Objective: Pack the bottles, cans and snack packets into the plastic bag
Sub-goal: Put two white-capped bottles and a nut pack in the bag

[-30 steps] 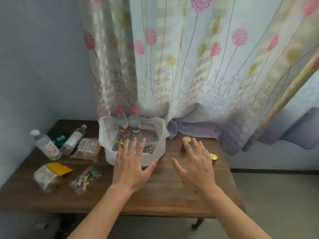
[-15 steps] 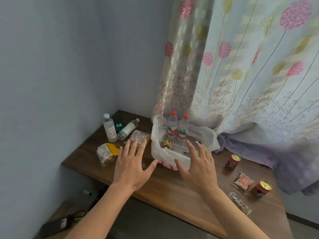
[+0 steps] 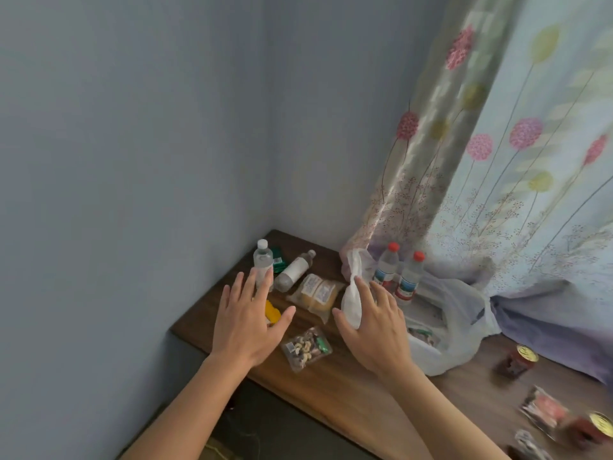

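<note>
A white plastic bag (image 3: 457,320) stands on the wooden table with two red-capped bottles (image 3: 384,267) upright inside it. My left hand (image 3: 248,323) hovers with fingers spread over a yellow-topped snack packet (image 3: 272,313), near an upright clear bottle (image 3: 263,260). My right hand (image 3: 374,323) is spread next to the bag's left handle (image 3: 352,293). A lying bottle (image 3: 295,270), a bread packet (image 3: 316,295) and a nut packet (image 3: 305,348) lie between and beyond my hands. Both hands hold nothing.
A green packet (image 3: 278,260) lies in the back corner. Two red cans (image 3: 517,360) (image 3: 593,426) and snack packets (image 3: 544,410) sit on the right of the table (image 3: 365,390). A grey wall bounds the left; a flowered curtain (image 3: 497,177) hangs behind.
The view has swung left toward the table's corner. Both hands stay spread and have moved left with it, the left now over the yellow packet, the right by the bag's handle.
</note>
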`<state>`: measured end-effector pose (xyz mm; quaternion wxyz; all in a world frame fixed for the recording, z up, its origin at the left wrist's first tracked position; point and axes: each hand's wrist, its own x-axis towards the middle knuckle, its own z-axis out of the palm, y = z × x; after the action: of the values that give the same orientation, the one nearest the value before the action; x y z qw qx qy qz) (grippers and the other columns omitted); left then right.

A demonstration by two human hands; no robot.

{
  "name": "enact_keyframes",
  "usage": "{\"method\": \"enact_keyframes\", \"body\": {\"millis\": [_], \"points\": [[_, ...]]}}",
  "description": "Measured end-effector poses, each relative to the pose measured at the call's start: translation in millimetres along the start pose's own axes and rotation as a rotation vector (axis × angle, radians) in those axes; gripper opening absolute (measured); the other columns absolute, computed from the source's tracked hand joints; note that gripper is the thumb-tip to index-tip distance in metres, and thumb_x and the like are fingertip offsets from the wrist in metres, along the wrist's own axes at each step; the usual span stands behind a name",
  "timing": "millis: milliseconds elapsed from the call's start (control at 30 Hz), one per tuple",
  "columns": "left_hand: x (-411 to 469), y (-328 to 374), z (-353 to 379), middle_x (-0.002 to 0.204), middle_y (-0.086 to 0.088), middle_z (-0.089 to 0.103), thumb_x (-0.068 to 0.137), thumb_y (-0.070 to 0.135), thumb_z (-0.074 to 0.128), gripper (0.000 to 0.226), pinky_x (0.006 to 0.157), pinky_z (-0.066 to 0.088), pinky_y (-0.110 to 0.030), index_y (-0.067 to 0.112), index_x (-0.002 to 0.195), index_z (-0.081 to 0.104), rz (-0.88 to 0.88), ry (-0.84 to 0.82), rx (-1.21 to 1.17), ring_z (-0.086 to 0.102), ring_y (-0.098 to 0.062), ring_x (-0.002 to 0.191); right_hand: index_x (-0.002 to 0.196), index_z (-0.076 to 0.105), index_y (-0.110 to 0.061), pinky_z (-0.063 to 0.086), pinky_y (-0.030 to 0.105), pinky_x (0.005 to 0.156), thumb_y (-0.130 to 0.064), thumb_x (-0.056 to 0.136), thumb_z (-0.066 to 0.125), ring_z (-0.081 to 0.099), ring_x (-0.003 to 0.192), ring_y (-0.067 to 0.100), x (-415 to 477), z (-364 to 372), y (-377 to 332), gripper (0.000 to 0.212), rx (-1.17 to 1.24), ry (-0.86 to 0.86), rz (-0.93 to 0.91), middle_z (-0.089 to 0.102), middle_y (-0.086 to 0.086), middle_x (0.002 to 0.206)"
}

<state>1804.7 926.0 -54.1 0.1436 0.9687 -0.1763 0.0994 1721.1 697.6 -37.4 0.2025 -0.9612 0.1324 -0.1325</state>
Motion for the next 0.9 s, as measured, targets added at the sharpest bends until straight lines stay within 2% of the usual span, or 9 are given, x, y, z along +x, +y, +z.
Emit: {"method": "enact_keyframes", "body": {"millis": [300, 500, 767, 900], "points": [[4, -49, 4, 0.173, -0.002, 0.006, 0.086, 0.085, 0.015, 0.093, 0.126, 0.004, -0.044, 0.035, 0.164, -0.002, -0.072, -0.031, -0.018, 0.003, -0.024, 0.159, 0.160, 0.019, -0.037, 0.035, 0.047, 0.119, -0.077, 0.093, 0.039, 0.032, 0.150, 0.026, 20, 41, -41, 0.080, -0.023, -0.064, 0.004, 0.032, 0.000, 0.165], [8, -74, 13, 0.173, -0.002, 0.011, 0.086, 0.085, 0.017, 0.094, 0.125, 0.002, -0.044, 0.035, 0.164, 0.001, -0.140, -0.029, -0.008, 0.005, -0.025, 0.159, 0.160, 0.022, -0.035, 0.040, 0.045, 0.116, -0.072, 0.095, 0.042, 0.038, 0.147, 0.026, 39, 55, -62, 0.077, -0.009, -0.079, -0.021, 0.036, 0.001, 0.162], [33, -92, 32, 0.173, 0.001, 0.011, 0.089, 0.084, 0.021, 0.090, 0.122, -0.001, -0.041, 0.037, 0.163, -0.002, -0.174, -0.048, 0.007, 0.006, -0.025, 0.159, 0.160, 0.021, -0.036, 0.035, 0.044, 0.118, -0.069, 0.097, 0.044, 0.034, 0.149, 0.025, 78, 77, -63, 0.075, 0.047, -0.124, -0.013, 0.032, 0.000, 0.164], [56, -93, 46, 0.173, 0.001, 0.011, 0.087, 0.085, 0.014, 0.091, 0.122, -0.001, -0.040, 0.037, 0.162, -0.002, -0.180, -0.067, 0.010, 0.006, -0.024, 0.159, 0.160, 0.020, -0.037, 0.036, 0.043, 0.118, -0.070, 0.096, 0.044, 0.034, 0.149, 0.025, 106, 89, -54, 0.076, 0.062, -0.138, 0.019, 0.033, 0.000, 0.163]]}}
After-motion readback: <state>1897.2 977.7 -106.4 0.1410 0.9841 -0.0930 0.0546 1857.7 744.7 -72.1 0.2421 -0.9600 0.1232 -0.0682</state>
